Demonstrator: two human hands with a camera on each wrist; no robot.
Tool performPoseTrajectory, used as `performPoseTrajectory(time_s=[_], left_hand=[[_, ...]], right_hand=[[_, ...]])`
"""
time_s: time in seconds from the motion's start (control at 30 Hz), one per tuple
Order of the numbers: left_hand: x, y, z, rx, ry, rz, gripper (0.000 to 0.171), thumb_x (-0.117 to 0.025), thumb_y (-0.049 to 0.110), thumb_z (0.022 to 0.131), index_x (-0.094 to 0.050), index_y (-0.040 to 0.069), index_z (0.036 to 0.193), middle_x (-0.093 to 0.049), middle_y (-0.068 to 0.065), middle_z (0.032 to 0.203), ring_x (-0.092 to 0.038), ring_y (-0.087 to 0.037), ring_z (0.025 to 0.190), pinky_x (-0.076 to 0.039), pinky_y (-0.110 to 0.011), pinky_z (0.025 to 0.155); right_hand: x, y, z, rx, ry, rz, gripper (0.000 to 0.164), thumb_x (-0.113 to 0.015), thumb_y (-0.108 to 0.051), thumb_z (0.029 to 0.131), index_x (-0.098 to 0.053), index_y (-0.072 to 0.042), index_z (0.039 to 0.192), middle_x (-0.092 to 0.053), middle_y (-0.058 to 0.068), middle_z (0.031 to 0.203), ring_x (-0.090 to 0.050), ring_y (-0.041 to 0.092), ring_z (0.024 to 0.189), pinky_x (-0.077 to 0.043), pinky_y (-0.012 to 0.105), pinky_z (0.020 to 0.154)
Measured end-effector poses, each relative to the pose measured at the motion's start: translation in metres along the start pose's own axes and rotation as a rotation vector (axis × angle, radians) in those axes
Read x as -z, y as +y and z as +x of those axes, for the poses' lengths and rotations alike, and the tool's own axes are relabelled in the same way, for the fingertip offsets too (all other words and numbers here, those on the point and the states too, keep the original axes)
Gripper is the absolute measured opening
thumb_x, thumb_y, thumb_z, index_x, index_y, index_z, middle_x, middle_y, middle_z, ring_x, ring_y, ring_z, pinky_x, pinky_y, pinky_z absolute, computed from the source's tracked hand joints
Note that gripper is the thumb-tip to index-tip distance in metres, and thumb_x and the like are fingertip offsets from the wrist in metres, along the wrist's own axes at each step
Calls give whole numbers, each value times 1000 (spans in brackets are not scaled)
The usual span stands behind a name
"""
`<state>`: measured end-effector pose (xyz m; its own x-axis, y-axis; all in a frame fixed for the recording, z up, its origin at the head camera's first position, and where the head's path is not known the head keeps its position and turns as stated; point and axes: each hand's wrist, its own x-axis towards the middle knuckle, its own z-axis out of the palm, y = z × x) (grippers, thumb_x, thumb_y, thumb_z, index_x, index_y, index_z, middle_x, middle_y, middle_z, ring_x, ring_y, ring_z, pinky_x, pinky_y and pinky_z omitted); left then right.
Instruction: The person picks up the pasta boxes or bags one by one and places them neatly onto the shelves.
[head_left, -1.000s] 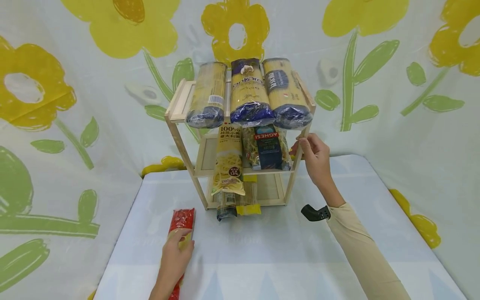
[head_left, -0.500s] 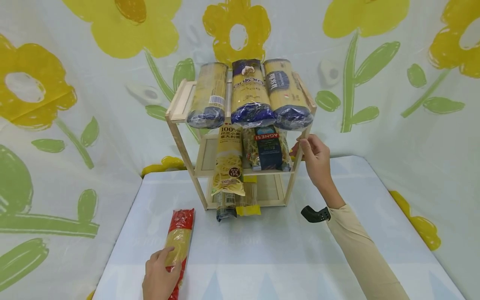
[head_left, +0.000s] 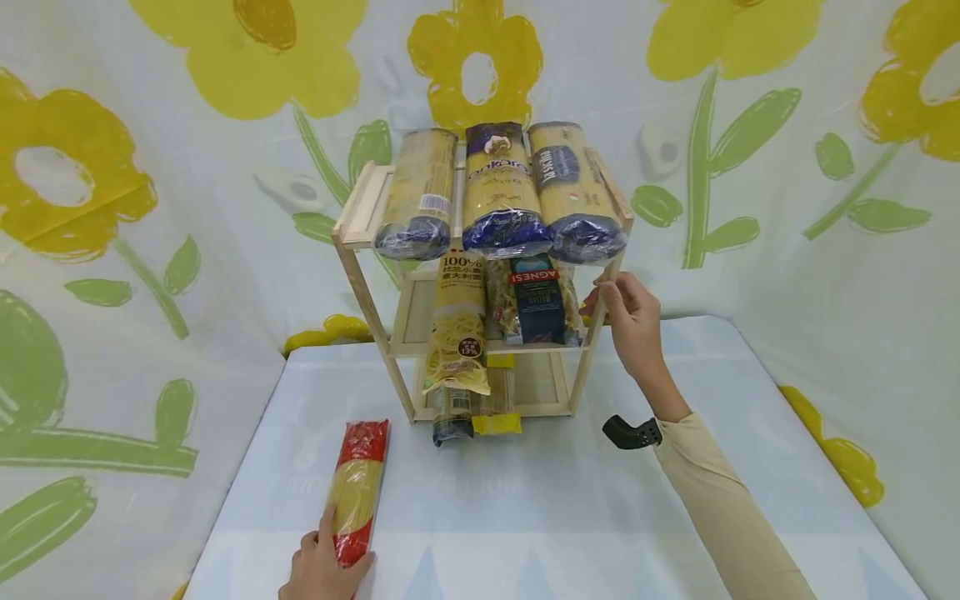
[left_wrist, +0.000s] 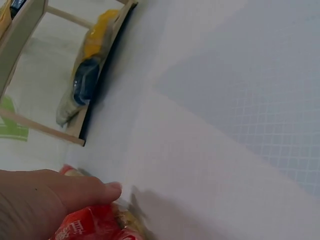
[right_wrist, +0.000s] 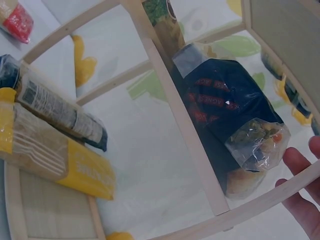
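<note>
A long red-and-yellow packet of spaghetti (head_left: pixel 356 492) lies on the table at the left front. My left hand (head_left: pixel 318 567) holds its near end, fingers along the left side and thumb on the right. The left wrist view shows the thumb (left_wrist: pixel 95 192) over the packet's red wrapper (left_wrist: pixel 92 222); the other fingers are hidden there. My right hand (head_left: pixel 636 321) grips the right front post of a small wooden rack (head_left: pixel 363 287), beside the middle shelf. Fingertips (right_wrist: pixel 297 162) show close to the dark-labelled pasta bag (right_wrist: pixel 227 95) in the right wrist view.
Three spaghetti packs, the middle one purple-ended (head_left: pixel 501 192), lie on the top shelf. On the middle shelf a yellow noodle bag (head_left: pixel 457 325) overhangs the front edge, beside the Agnesi bag (head_left: pixel 536 300). Two packs, one yellow-ended (head_left: pixel 497 423), poke out from the bottom.
My left hand has slid back from the middle of the spaghetti packet to its near end. The packet has stayed about where it was. My right hand keeps its hold on the post.
</note>
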<state>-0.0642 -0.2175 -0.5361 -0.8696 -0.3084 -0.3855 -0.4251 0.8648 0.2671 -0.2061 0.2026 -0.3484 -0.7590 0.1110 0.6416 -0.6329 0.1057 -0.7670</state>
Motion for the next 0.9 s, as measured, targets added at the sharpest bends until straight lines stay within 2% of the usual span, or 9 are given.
performPoseTrajectory(time_s=[0.17,0.33,0.5,0.6,0.73,0.9], left_hand=[[-1,7,1,-30,80,17,97,-76,43,73,-22,5,143,-45,-31,110,-50,-43,94,-45,-61,73],[2,13,3,-38,117,31,90,-78,32,72,-27,4,141,-50,-27,101,-55,-37,82,-47,-56,70],[6,13,4,-81,154,-8,82,-78,23,72,-35,4,138,-56,-23,94,-58,-32,71,-49,-51,65],[9,10,3,-111,195,-53,77,-76,18,71,-39,3,137,-61,-22,91,-59,-29,66,-49,-48,61],[11,7,3,-96,213,-122,75,-76,14,73,-40,2,138,-63,-26,99,-60,-29,70,-49,-48,66],[12,6,2,-37,196,-190,78,-77,12,74,-38,4,142,-57,-29,117,-60,-33,81,-47,-51,74]], right_hand=[[1,-1,-1,-4,9,-20,19,-44,-4,100,-60,5,98,-54,36,80,-59,43,67,-56,31,64],[3,0,-2,5,12,-15,19,-43,-4,100,-60,5,97,-54,36,80,-59,39,66,-55,28,63],[3,-1,-3,4,14,-15,19,-44,-4,100,-60,6,98,-54,36,80,-64,29,65,-55,25,62],[2,-1,-3,-9,19,-26,19,-45,-5,100,-61,4,98,-54,35,80,-64,34,66,-55,28,63],[0,-1,-1,-25,23,-45,19,-44,-6,100,-61,4,98,-55,35,80,-62,41,67,-56,34,63],[-1,-2,-1,-35,24,-58,19,-43,-4,100,-59,7,99,-55,35,80,-63,40,67,-56,37,64]])
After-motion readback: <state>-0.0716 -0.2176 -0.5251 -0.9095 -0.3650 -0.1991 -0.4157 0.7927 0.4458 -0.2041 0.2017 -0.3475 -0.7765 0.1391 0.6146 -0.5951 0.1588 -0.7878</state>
